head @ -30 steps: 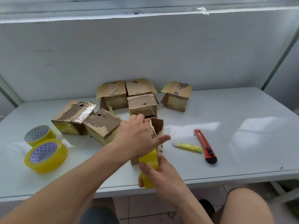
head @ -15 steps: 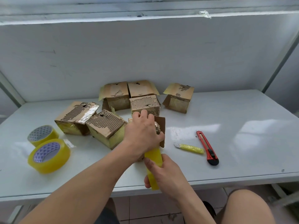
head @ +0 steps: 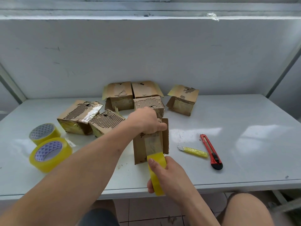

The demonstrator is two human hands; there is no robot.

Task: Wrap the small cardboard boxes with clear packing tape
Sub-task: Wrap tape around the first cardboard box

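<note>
A small cardboard box (head: 140, 149) stands near the table's front edge with a strip of clear tape (head: 153, 143) running down its front face. My left hand (head: 145, 122) grips the top of this box. My right hand (head: 169, 174) holds a yellow tape roll (head: 156, 173) just below the box, at the table's edge, with the strip stretched from it up onto the cardboard. Several other worn cardboard boxes (head: 107, 123) sit behind in a cluster.
Two spare yellow tape rolls (head: 50, 154) lie at the left. A red utility knife (head: 211, 151) and a small yellow blade holder (head: 193, 151) lie right of the box on the white table (head: 244, 144). A white wall panel backs the table.
My right hand has pulled the roll down and toward me, drawing a longer strip over the box front. My left hand has shifted up onto the box's top.
</note>
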